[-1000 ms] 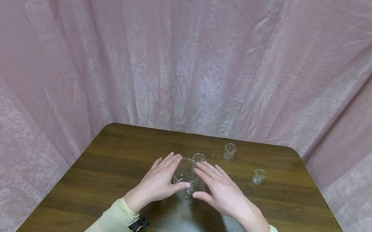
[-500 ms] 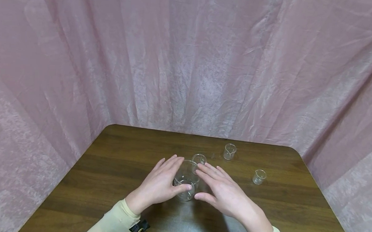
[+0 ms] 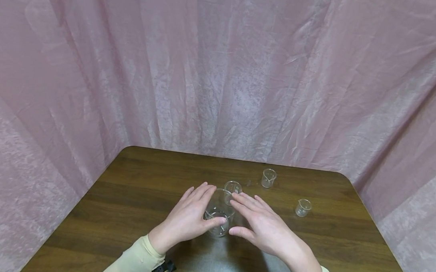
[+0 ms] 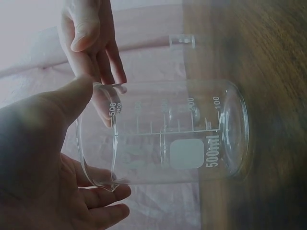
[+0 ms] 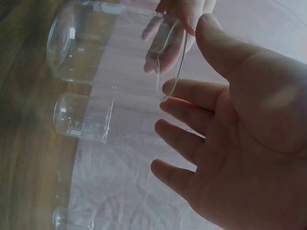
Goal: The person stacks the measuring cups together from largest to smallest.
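Observation:
A large clear glass beaker point(image 3: 218, 224), printed 500ml, stands upright on the table between my two hands. My left hand point(image 3: 184, 217) lies along its left side near the rim, with fairly straight fingers and the thumb across the front. In the left wrist view, that thumb and the fingers pass on either side of the rim of the beaker point(image 4: 187, 153). My right hand point(image 3: 263, 223) is at the right side, its fingers extended and spread. The right index fingertip point(image 5: 169, 87) is at the rim; whether it presses the glass I cannot tell.
Just behind the large beaker stands a smaller beaker point(image 3: 233, 186). Two small beakers stand to the right, one farther back point(image 3: 269, 178) and one nearer point(image 3: 303, 208). The brown wooden table point(image 3: 129, 189) has a pink curtain point(image 3: 220, 72) behind it.
Both hands and the large beaker have shifted slightly to the right and nearer to me. The fingers keep the same pose. The smaller beakers have not visibly moved.

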{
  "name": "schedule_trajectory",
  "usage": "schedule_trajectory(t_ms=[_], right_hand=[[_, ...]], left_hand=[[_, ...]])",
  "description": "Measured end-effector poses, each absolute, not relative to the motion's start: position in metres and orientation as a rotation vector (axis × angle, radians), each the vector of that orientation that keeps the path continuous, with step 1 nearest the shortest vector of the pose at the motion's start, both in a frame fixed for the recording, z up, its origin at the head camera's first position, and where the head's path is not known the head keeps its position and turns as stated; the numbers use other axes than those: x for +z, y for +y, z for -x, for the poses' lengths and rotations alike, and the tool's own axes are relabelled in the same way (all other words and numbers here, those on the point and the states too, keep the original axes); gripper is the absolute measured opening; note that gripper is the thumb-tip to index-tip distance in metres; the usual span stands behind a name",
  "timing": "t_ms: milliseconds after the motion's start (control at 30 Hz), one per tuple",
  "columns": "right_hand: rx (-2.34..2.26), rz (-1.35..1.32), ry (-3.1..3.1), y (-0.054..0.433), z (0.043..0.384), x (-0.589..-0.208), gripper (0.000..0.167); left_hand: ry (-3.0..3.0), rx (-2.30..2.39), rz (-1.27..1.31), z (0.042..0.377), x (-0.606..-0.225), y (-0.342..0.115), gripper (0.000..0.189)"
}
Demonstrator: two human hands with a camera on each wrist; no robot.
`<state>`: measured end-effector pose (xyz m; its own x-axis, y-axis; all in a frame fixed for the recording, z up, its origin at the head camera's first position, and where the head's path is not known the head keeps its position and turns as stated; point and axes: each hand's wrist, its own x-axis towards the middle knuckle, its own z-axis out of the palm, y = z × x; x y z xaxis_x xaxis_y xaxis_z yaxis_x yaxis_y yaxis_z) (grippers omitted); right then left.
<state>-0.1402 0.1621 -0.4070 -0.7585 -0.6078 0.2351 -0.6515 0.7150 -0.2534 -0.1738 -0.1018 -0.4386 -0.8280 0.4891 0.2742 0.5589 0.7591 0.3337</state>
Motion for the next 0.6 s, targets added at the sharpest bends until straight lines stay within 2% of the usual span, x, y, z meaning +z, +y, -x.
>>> schedule_trajectory(t_ms=[600], right_hand=[[0.482,-1.030,-2.790,0.1637,0.1397,-0.4056,0.077]], left_hand=[[-2.779,-0.650,0.822,0.1737,-0.4412,-0.0997,0.092]])
